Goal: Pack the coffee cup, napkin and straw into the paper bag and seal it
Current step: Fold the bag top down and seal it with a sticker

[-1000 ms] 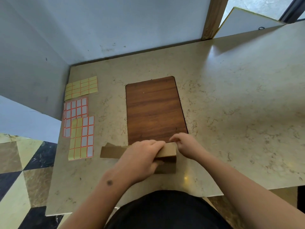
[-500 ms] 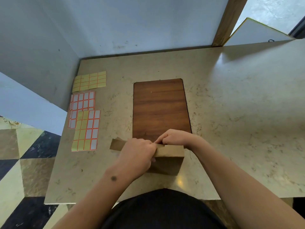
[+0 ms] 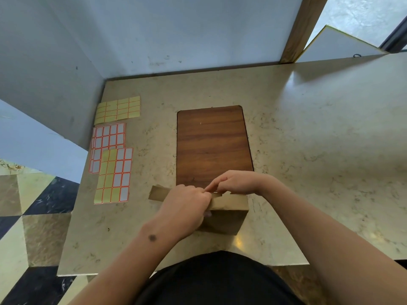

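A brown paper bag (image 3: 229,214) stands near the table's front edge with its top folded over into a flat strip. My left hand (image 3: 185,210) grips the folded top from the left and covers much of it. My right hand (image 3: 233,183) reaches in from the right, its fingertips pressing on the fold beside my left hand's fingers. One end of the folded strip (image 3: 157,192) sticks out to the left. The cup, napkin and straw are not visible.
A dark wooden board (image 3: 211,146) lies just behind the bag. Sheets of orange-edged labels (image 3: 114,170) and a yellow sheet (image 3: 117,110) lie along the table's left side. Walls close off the back and left; the marble tabletop (image 3: 319,139) stretches right.
My right hand has slid left along the folded top until its fingertips meet my left hand. The bag stays in place; the camera has shifted a little.
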